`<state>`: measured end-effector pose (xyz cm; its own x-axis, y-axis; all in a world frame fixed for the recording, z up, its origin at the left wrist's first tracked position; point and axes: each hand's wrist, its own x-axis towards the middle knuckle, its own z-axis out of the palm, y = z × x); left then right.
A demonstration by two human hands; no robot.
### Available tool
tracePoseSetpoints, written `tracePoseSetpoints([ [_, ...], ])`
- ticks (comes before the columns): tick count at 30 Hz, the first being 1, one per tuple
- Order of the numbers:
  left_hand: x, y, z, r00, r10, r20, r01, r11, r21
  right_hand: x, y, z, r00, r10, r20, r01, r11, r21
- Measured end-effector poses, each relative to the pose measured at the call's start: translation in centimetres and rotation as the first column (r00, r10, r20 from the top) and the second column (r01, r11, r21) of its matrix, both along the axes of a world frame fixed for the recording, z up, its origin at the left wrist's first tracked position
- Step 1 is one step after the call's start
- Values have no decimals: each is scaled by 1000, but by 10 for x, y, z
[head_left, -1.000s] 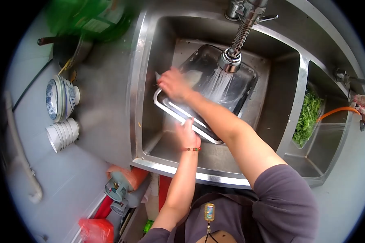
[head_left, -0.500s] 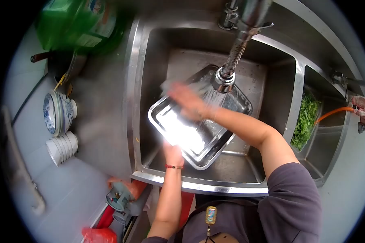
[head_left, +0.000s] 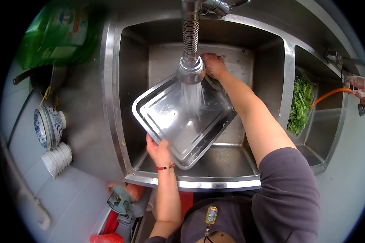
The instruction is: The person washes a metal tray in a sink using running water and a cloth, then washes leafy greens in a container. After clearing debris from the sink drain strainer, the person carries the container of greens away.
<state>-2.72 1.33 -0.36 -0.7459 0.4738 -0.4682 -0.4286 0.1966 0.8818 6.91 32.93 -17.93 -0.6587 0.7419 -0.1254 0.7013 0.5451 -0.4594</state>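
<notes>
A rectangular stainless steel tray (head_left: pixel 172 121) lies tilted in the large sink (head_left: pixel 215 160), with a second metal rim showing beneath its right side. My left hand (head_left: pixel 159 153), with a beaded bracelet at the wrist, grips the tray's near left edge, thumb on top. Water pours from the spring-necked faucet (head_left: pixel 192 71) onto the tray's middle. My right hand (head_left: pixel 214 65) is at the tray's far corner, just right of the faucet head. Its fingers are curled, and what they hold, if anything, is hidden.
Leafy greens (head_left: pixel 300 107) sit in the smaller right-hand sink, with an orange hose (head_left: pixel 330 95) beside them. On the left are a green bottle (head_left: pixel 56 36), patterned bowls (head_left: pixel 48 125) and stacked white cups (head_left: pixel 57 159). A metal divider (head_left: pixel 287 81) separates the sinks.
My right hand has moved from over the tray to its far corner. The water now falls on the tray's middle. My left hand still holds the near left edge. The camera view has shifted.
</notes>
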Motion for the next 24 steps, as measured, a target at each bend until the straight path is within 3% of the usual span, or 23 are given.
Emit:
tracePoseSetpoints([
  [1, 2, 4, 1, 1000, -11, -22, 11, 999, 32, 9, -1, 4, 1000, -1, 4, 1, 1000, 1],
  [3, 6, 9, 4, 997, -61, -51, 62, 998, 30, 32, -11, 14, 919, -344, 195, 372, 919, -133],
  [4, 9, 10, 5, 994, -86, -67, 89, 995, 40, 48, -19, 12, 916, -345, 206, 375, 918, -129],
  [6, 16, 14, 11, 996, -85, -32, 86, 996, 32, 81, -34, 5, 812, -485, 324, 564, 795, -224],
  [7, 20, 12, 8, 994, -107, -38, 108, 994, 26, 95, -41, 11, 806, -490, 333, 571, 793, -213],
  [9, 26, 6, 0, 989, -129, -69, 131, 991, 25, 122, -64, 26, 704, -525, 479, 686, 677, -266],
  [13, 24, 1, 8, 978, -203, -53, 203, 979, -9, 155, -112, 30, 692, -569, 445, 712, 637, -294],
  [19, 6, -11, 42, 977, -211, -36, 210, 977, -34, 157, -168, 49, 603, -542, 586, 798, 407, -445],
  [24, -9, -7, 74, 966, -218, -140, 213, 976, -49, 148, -189, 80, 584, -622, 522, 786, 273, -555],
])
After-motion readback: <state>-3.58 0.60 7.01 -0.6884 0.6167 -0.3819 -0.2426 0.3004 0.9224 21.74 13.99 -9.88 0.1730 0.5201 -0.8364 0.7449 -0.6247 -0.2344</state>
